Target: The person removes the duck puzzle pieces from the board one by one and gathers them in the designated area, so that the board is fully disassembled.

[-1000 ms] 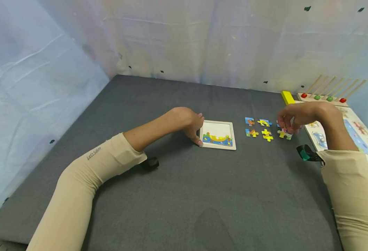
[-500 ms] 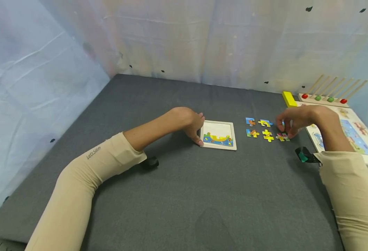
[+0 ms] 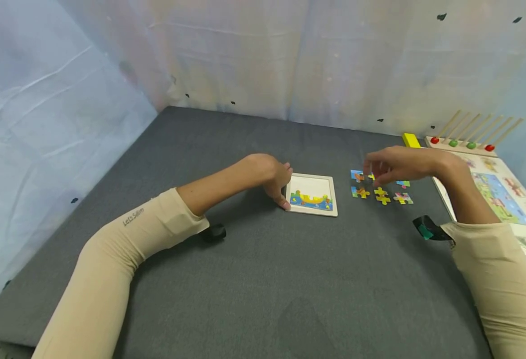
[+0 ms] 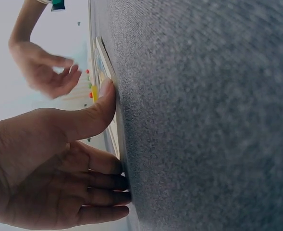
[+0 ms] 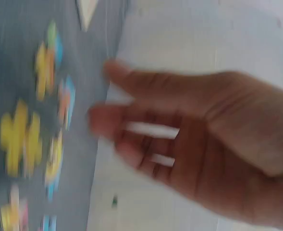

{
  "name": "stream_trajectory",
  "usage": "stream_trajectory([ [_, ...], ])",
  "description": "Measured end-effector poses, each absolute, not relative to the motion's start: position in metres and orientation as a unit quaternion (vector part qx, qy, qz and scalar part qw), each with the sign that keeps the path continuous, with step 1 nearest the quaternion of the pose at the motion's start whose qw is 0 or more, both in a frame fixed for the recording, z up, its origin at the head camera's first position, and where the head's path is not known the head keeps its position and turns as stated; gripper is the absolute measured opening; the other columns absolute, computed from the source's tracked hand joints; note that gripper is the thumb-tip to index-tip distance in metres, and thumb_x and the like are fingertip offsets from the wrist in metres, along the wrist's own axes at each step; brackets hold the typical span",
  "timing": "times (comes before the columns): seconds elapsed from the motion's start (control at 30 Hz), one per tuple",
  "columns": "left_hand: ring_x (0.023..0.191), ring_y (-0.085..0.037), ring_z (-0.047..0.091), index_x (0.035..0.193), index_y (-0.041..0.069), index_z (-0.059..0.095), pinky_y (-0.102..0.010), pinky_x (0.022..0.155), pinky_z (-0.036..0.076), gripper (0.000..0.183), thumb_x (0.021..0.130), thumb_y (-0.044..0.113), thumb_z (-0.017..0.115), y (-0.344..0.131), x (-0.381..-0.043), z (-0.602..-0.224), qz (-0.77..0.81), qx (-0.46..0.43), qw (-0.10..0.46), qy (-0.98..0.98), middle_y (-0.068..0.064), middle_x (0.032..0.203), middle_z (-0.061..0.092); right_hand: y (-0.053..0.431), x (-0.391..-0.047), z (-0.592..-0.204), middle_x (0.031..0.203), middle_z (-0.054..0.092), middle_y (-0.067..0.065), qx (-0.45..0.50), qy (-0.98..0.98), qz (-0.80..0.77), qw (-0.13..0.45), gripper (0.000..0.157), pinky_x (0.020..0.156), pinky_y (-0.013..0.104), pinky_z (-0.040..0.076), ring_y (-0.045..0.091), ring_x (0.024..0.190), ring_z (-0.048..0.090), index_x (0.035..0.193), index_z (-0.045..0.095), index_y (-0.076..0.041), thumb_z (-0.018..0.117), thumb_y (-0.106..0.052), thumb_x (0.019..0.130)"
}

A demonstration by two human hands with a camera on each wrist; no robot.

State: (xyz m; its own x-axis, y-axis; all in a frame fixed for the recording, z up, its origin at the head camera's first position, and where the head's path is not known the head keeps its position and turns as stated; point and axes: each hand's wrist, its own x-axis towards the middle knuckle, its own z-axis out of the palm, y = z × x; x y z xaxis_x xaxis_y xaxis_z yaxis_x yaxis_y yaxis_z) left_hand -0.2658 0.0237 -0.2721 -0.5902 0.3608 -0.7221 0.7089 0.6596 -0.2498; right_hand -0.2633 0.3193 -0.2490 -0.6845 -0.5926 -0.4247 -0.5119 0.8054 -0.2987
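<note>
My left hand (image 3: pixel 277 183) holds the left side of a square wooden puzzle frame (image 3: pixel 311 215). Its thumb (image 4: pixel 101 107) lies against the frame near the front corner, with the fingers at the far left edge. Joined blue and yellow pieces fill the lower part of the frame; its upper part shows bare wood. My right hand (image 3: pixel 386 165) hovers over loose jigsaw pieces (image 3: pixel 382 196), its fingers loosely bent and nothing between them. In the right wrist view the same hand (image 5: pixel 179 130) is blurred, with yellow pieces (image 5: pixel 20 139) beside it. It partly hides the back row in the head view.
A picture board (image 3: pixel 500 197) lies on the right side of the grey-covered table (image 3: pixel 227 299). Behind it stand a pegged stacker (image 3: pixel 462 145) with red and green beads and a yellow block (image 3: pixel 411 140). A draped cloth (image 3: pixel 263 60) borders the table's back.
My right hand has let go of a pink and yellow jigsaw piece at the right of the front row, then risen and moved left over the back row. The left hand has stayed put.
</note>
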Motion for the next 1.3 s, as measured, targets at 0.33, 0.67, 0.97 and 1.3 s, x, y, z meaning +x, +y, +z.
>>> stream_trajectory([
  [0.33, 0.167, -0.025, 0.002, 0.168, 0.003, -0.003, -0.04, 0.136, 0.012, 0.115, 0.096, 0.079, 0.045, 0.026, -0.265, -0.272, -0.278, 0.306, 0.325, 0.85, -0.014, 0.177, -0.004, 0.228, -0.265, -0.274, 0.115, 0.062, 0.005, -0.437, 0.859, -0.075, 0.256, 0.054, 0.09, 0.038, 0.054, 0.017, 0.103, 0.059, 0.144, 0.06, -0.016, 0.08, -0.015, 0.093],
  [0.67, 0.166, -0.027, 0.007, 0.168, 0.003, 0.0, -0.042, 0.135, 0.018, 0.115, 0.096, 0.08, 0.045, 0.028, -0.264, -0.27, -0.288, 0.312, 0.315, 0.849, -0.014, 0.177, -0.001, 0.223, -0.274, -0.29, 0.111, 0.058, 0.003, -0.474, 0.837, -0.088, 0.258, 0.061, 0.085, 0.039, 0.05, 0.019, 0.096, 0.055, 0.144, 0.063, -0.024, 0.084, -0.011, 0.088],
  [0.97, 0.167, -0.027, 0.006, 0.168, 0.004, -0.003, -0.041, 0.135, 0.018, 0.114, 0.096, 0.08, 0.044, 0.026, -0.266, -0.27, -0.285, 0.305, 0.326, 0.848, -0.013, 0.178, -0.003, 0.21, -0.272, -0.288, 0.109, 0.061, 0.003, -0.479, 0.838, -0.097, 0.244, 0.047, 0.086, 0.036, 0.053, 0.015, 0.094, 0.058, 0.139, 0.065, -0.014, 0.078, -0.013, 0.094],
  [1.3, 0.166, -0.026, 0.009, 0.168, 0.009, -0.005, -0.041, 0.135, 0.02, 0.115, 0.095, 0.08, 0.046, 0.023, -0.265, -0.271, -0.267, 0.299, 0.323, 0.857, -0.009, 0.178, -0.005, 0.191, -0.264, -0.292, 0.106, 0.063, 0.005, -0.457, 0.843, -0.127, 0.252, 0.037, 0.089, 0.037, 0.053, 0.02, 0.097, 0.058, 0.123, 0.063, -0.006, 0.079, 0.002, 0.09],
])
